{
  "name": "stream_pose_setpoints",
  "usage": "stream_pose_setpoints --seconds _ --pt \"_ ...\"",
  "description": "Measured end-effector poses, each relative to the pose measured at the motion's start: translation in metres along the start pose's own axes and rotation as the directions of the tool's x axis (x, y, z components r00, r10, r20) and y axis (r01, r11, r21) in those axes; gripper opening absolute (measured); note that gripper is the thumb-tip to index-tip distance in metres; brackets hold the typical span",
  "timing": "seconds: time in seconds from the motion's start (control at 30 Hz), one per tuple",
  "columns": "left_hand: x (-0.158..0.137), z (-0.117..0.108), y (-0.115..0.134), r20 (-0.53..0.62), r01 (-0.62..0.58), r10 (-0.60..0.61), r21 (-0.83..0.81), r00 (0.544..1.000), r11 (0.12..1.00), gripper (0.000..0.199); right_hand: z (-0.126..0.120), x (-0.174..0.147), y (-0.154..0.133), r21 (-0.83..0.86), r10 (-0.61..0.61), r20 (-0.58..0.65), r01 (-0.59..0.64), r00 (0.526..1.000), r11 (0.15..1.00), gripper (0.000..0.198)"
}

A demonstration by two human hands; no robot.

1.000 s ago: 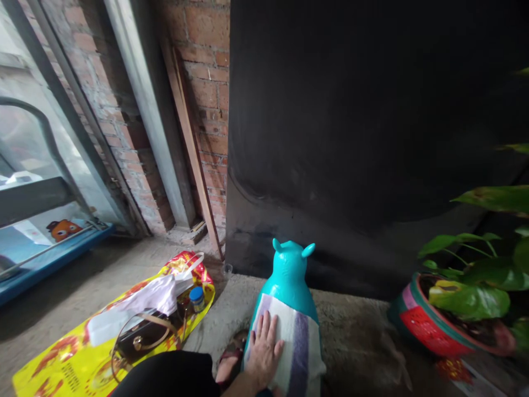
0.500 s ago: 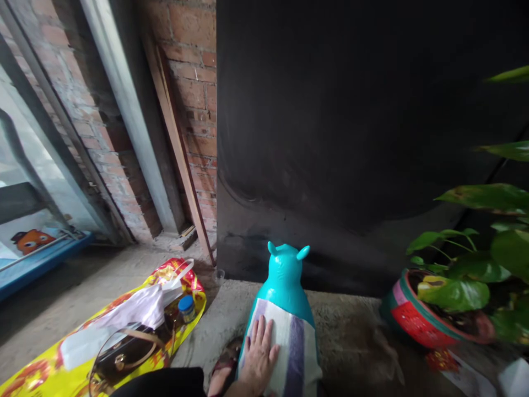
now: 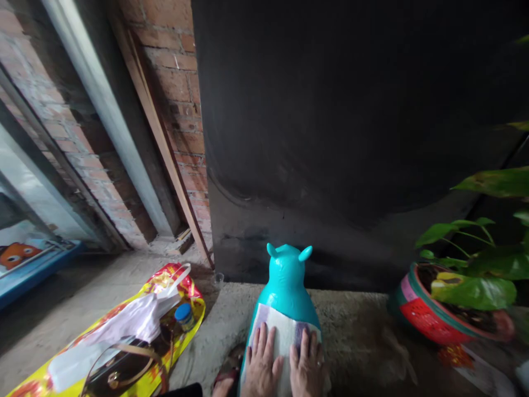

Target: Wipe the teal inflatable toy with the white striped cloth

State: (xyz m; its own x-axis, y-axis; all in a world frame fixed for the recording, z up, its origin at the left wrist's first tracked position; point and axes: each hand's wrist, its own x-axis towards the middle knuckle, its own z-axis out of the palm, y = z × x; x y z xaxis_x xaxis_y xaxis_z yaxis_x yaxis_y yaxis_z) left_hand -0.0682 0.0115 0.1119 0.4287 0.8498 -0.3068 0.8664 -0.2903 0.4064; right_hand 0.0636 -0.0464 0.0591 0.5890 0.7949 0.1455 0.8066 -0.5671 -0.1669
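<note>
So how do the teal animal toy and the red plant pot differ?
The teal toy stands tall and narrow in the middle, with a striped towel over its back; the red pot is low, wide and tilted, at the right. Both hands, left and right, press the towel on the toy; nothing touches the pot. Both sit on the concrete floor.

Left hand (image 3: pixel 262 364), right hand (image 3: pixel 306 366), side by side, palms down, fingers spread

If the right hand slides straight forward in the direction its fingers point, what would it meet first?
The right hand lies flat on the striped towel, fingers pointing up the toy's back. Going straight on, it would probably first meet the neck and head of the turquoise inflatable animal, then the dark wall behind; depth is uncertain.
</note>
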Motion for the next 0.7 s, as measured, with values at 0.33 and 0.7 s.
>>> stream_pose_setpoints --seconds 0.33,0.7 --pt "0.064 -0.013 0.013 0.031 0.111 -0.112 0.051 0.993 0.993 0.065 -0.011 0.087 -0.036 0.026 0.008 0.07 -0.01 0.997 1.0 0.057" --pt "0.03 -0.008 0.002 0.081 0.055 -0.062 0.076 0.995 0.996 0.069 -0.002 0.014 -0.022 -0.092 0.056 0.046 -0.051 0.997 0.994 0.055"
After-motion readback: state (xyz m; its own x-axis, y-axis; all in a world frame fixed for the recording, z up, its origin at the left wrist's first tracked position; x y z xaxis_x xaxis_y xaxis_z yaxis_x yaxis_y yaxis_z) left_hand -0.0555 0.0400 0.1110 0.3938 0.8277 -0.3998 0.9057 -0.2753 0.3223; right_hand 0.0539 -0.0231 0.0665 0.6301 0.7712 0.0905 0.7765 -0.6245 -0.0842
